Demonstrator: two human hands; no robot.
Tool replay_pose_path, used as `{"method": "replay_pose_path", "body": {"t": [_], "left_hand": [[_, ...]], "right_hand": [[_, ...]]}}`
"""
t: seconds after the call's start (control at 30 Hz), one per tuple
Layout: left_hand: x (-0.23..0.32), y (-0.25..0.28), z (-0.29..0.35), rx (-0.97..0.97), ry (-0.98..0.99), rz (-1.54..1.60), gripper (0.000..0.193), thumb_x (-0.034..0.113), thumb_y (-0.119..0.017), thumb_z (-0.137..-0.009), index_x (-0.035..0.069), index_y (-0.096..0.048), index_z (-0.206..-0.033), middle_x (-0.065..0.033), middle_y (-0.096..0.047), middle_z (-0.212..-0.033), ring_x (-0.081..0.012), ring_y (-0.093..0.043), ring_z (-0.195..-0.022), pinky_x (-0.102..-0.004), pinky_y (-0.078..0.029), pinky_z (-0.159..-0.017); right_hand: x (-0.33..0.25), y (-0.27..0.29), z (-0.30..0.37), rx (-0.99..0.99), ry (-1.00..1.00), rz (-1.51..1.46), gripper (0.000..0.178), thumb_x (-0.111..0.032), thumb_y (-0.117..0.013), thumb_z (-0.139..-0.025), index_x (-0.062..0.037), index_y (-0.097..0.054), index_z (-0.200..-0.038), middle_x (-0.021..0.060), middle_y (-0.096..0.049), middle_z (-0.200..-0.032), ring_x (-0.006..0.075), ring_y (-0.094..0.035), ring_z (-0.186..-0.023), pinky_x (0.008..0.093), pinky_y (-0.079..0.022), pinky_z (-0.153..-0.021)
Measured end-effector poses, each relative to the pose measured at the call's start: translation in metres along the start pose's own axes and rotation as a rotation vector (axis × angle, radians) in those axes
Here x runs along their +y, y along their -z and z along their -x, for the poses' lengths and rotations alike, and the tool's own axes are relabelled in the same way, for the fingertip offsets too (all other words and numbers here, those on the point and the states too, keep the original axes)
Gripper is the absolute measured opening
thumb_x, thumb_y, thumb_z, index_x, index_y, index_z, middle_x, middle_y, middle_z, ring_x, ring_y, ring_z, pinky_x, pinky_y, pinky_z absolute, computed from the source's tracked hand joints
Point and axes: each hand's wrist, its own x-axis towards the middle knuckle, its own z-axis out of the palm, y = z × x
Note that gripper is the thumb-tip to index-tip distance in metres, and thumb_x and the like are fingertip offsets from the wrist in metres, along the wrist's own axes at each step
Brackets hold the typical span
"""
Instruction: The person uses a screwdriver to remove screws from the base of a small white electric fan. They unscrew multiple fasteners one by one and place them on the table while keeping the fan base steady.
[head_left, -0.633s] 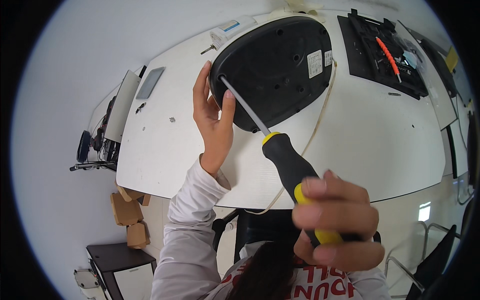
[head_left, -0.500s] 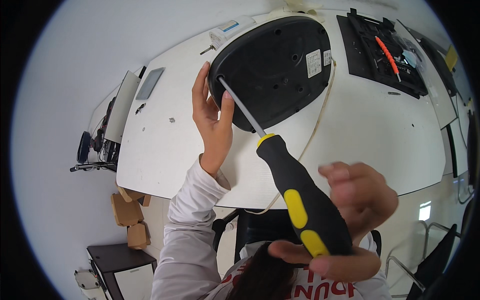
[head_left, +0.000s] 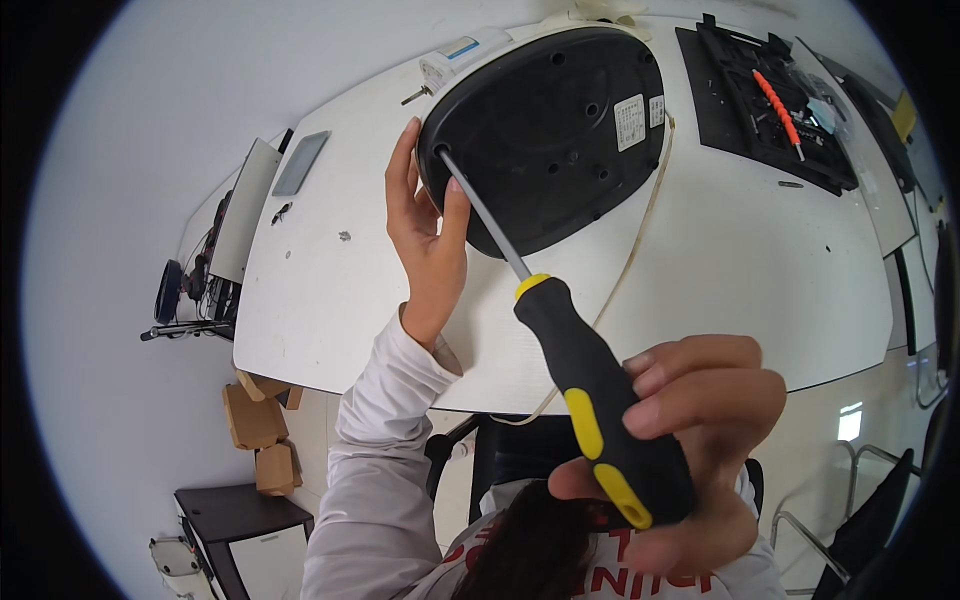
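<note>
A black oval appliance base (head_left: 520, 150) with round screw holes and white labels is tilted up on the white table. My left hand (head_left: 430, 230) grips its left edge, thumb on the black face and fingers round the rim. A large screwdriver (head_left: 600, 370) with a black and yellow handle runs up to the base. Its steel shaft enters the hole near my left fingertips, hiding the tip. Round the handle's lower end are the curled fingers of my right hand (head_left: 710, 430). Behind the base shows a white housing (head_left: 465, 60) with a short metal shaft.
An open black tool case (head_left: 770, 110) lies at the far right, an orange flexible rod (head_left: 778, 110) on it. A small bit (head_left: 790, 184) is nearby. A pale cord (head_left: 632, 260) crosses the table. A grey flat rectangular object (head_left: 301, 165) lies at the left.
My right fingers have come in from the right and closed against the screwdriver handle, whose end has shifted slightly left. My left hand and the base have hardly moved.
</note>
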Motion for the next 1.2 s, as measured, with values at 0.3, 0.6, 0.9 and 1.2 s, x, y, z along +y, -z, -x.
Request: {"method": "replay_pose_path", "body": {"t": [0.3,0.6,0.9,1.2], "left_hand": [[0.004,-0.005,0.002,-0.012,-0.073,-0.053,0.053,0.008,-0.050,-0.089,0.006,-0.035,-0.140,-0.0120,-0.043,-0.137,-0.0197,-0.051,-0.116,-0.0327,-0.041,-0.095],[-0.002,0.001,0.004,-0.017,-0.085,-0.076,0.051,0.008,-0.049,-0.090,0.007,-0.037,-0.139,-0.0114,-0.045,-0.137,-0.0204,-0.053,-0.114,-0.0313,-0.043,-0.093],[0.003,-0.002,0.003,-0.039,-0.051,-0.049,0.052,0.006,-0.049,-0.090,0.007,-0.036,-0.140,-0.0109,-0.045,-0.137,-0.0184,-0.053,-0.113,-0.0296,-0.044,-0.090],[0.001,0.000,0.003,-0.032,-0.059,-0.027,0.053,0.005,-0.050,-0.089,0.007,-0.036,-0.140,-0.0107,-0.045,-0.137,-0.0176,-0.053,-0.113,-0.0286,-0.045,-0.089]], "right_hand": [[0.006,-0.007,-0.006,0.077,0.075,0.090,0.060,-0.006,-0.081,-0.066,-0.0345,-0.043,-0.103,0.0063,-0.043,-0.115,0.0275,-0.050,-0.102,0.0336,-0.048,-0.079],[-0.008,-0.001,0.007,-0.019,-0.131,-0.004,0.056,-0.008,-0.076,-0.073,-0.0336,-0.039,-0.106,0.0077,-0.045,-0.120,0.0274,-0.051,-0.110,0.0364,-0.046,-0.089],[0.010,-0.005,-0.004,0.041,0.066,-0.162,0.074,0.003,-0.082,-0.061,-0.0342,-0.038,-0.109,0.0060,-0.047,-0.109,0.0258,-0.054,-0.101,0.0304,-0.053,-0.073],[0.027,-0.006,-0.012,0.052,0.205,-0.069,0.061,-0.006,-0.078,-0.070,-0.0325,-0.039,-0.108,0.0089,-0.044,-0.115,0.0249,-0.053,-0.101,0.0331,-0.052,-0.078]]}}
